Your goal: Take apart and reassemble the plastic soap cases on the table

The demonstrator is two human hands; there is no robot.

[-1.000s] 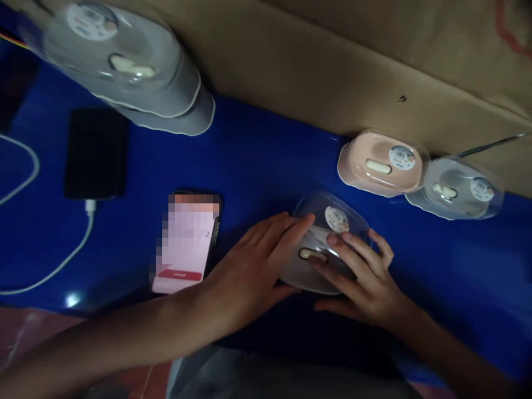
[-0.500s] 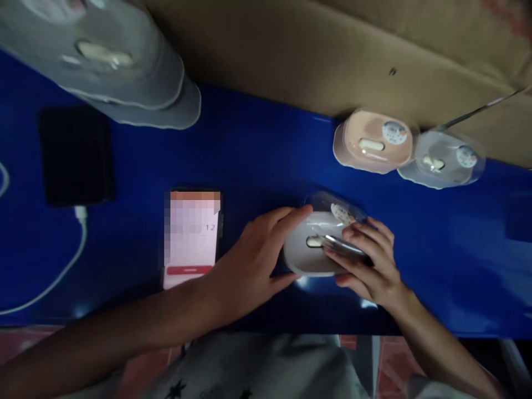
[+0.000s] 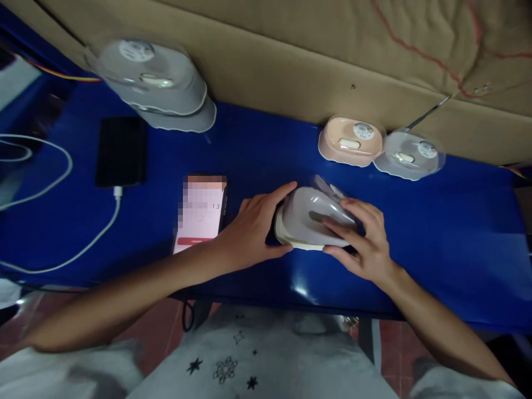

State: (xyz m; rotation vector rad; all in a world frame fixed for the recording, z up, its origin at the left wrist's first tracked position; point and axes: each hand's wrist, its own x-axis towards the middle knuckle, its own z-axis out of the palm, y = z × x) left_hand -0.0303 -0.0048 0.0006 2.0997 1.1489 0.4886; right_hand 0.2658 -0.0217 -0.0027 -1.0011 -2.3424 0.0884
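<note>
A small greyish-white plastic box (image 3: 299, 216) with a pale rim lies on the blue table in front of me, tilted, with a dark slot in its upper face. Behind it stands a clear lid piece (image 3: 326, 185), partly hidden. My left hand (image 3: 261, 221) spans the box's left side, thumb at the near edge and forefinger at the far edge. On the right, my right hand (image 3: 368, 241) grips the box with bent fingers, one reaching toward the slot. Whether the fingers also hold something small there, I cannot make out.
A lit phone (image 3: 201, 213) lies left of the box, beside a dark device (image 3: 121, 151) with a white cable (image 3: 112, 221). Stacked grey boxes (image 3: 174, 91) stand at the back left. A peach box (image 3: 351, 141) and a grey box (image 3: 409, 155) sit against the cardboard (image 3: 282, 72).
The box has tipped, and its pale rim now shows at the near side. A shiny piece under my right fingers no longer shows. The number on the phone went from 12 to 13.
</note>
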